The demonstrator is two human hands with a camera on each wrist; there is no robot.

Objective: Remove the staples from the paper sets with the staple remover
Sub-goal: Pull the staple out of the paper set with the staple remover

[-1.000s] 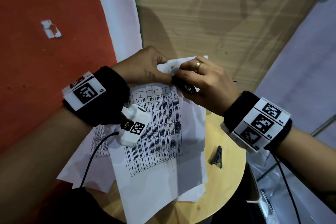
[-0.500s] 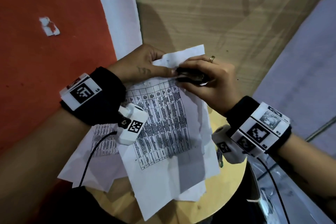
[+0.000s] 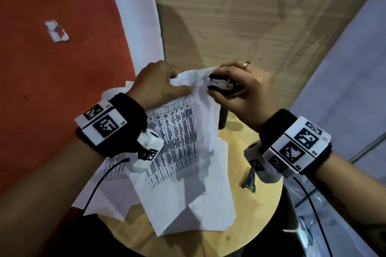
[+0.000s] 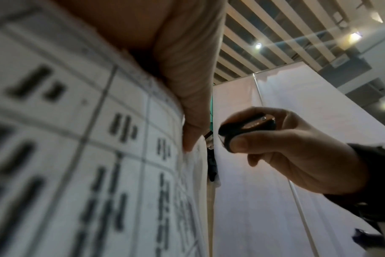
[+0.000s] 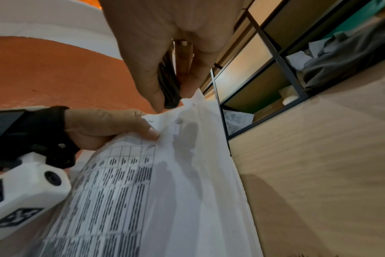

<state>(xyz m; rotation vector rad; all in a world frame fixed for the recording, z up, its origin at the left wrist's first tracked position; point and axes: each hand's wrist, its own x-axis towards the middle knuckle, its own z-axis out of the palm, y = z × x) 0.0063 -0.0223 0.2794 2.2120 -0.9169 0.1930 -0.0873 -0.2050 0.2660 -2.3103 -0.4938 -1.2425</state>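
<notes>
A stapled paper set (image 3: 183,144) printed with a table hangs lifted above the round wooden table (image 3: 257,210). My left hand (image 3: 160,83) pinches its top corner between thumb and fingers. My right hand (image 3: 240,87) grips the black staple remover (image 3: 221,85), squeezed between thumb and fingers, with its claws at the same corner of the paper. The left wrist view has the paper set (image 4: 88,156) close up and the staple remover (image 4: 244,128) just right of the paper's edge. From the right wrist, the staple remover (image 5: 169,87) meets the paper set (image 5: 187,156) at the top corner. The staple itself is hidden.
More loose sheets (image 3: 108,190) lie on the table's left side. A dark metal clip-like tool (image 3: 249,181) lies on the right part of the table. Orange floor (image 3: 52,89) lies to the left, a wood-panel cabinet (image 3: 240,16) stands behind.
Both hands have lifted the paper's top corner up and away from the table. The right hand has turned, so the staple remover now shows side-on at the corner.
</notes>
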